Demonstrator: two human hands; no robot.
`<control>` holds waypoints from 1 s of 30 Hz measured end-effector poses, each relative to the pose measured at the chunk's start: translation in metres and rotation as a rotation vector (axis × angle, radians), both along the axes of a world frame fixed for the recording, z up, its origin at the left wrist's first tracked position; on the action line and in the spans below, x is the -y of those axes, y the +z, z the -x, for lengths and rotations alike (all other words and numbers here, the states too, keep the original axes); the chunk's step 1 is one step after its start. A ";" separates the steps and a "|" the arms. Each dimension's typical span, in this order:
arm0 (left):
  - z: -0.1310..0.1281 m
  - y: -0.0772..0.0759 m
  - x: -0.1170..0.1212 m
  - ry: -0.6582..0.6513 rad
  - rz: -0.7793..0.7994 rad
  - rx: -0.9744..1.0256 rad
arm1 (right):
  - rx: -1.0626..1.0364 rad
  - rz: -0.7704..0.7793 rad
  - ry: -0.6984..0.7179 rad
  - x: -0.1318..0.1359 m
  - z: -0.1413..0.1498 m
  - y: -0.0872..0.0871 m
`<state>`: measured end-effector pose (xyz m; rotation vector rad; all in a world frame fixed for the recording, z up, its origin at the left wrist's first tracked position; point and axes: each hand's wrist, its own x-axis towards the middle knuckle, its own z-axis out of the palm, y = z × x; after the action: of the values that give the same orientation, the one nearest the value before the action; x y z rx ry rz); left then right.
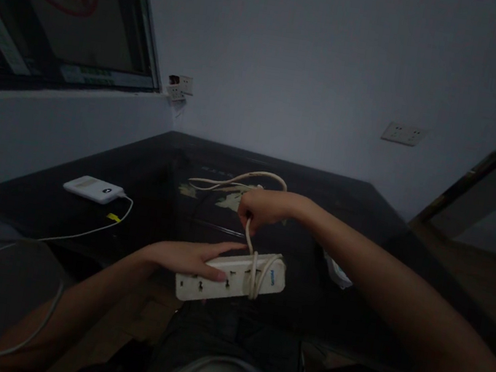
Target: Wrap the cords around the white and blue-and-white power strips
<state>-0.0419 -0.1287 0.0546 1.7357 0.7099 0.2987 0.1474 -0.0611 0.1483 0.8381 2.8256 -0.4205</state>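
My left hand (193, 258) grips a white power strip (214, 287) by its left part, the thumb lying across the socket face and the fingers behind it. Several turns of the strip's off-white cord (254, 277) are wrapped around its right end, beside blue lettering. Above the strip, my right hand (257, 209) is closed in a fist around the cord, which runs taut from the strip up into the fingers. Beyond the fist, the rest of the cord loops back over the dark table. Its far end is partly hidden by the hand.
A white power bank (93, 189) with a white cable lies on the dark table (149, 159) at left. Behind my right forearm sits a partly hidden white object (337, 273). Wall sockets (404, 133) are at the back, and a window (69, 10) is at upper left.
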 end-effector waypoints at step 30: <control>-0.024 -0.048 0.066 -0.114 0.709 0.322 | -0.483 0.166 0.070 -0.009 -0.007 -0.081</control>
<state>-0.0182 -0.1948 0.0069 1.0156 0.4057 0.2049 0.1544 -0.0521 0.0675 0.6741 3.1739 -0.9457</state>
